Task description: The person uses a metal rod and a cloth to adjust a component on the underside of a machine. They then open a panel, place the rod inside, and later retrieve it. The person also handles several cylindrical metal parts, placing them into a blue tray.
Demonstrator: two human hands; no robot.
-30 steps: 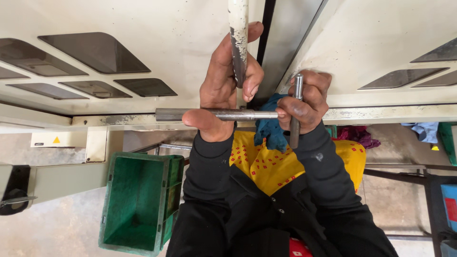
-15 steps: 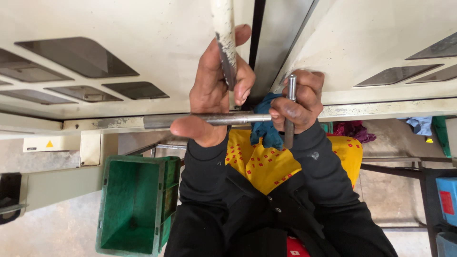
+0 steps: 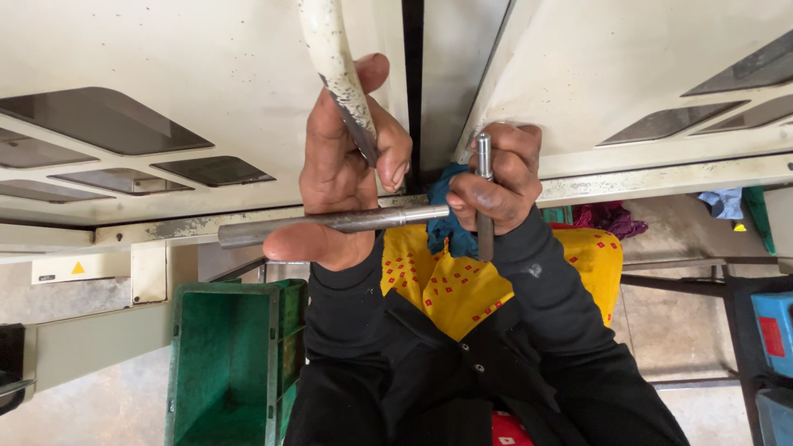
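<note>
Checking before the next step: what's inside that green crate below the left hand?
The green crate shows only bare green floor and walls; nothing lies in the visible part. Its right side is covered by the dark sleeve of the left hand, and its near end is out of frame.

The cream curved handle (image 3: pixel 334 66) runs off the top edge, so its upper end is unseen, and the left hand (image 3: pixel 339 165) covers its lower end. The horizontal steel rod (image 3: pixel 330 221) disappears behind the right hand (image 3: pixel 496 177), hiding where it meets the short upright bar (image 3: pixel 484 190). The green crate (image 3: pixel 223 363) is cut off by the bottom edge. The blue box (image 3: pixel 772 330) at right is cropped, its label too small to tell.
</note>
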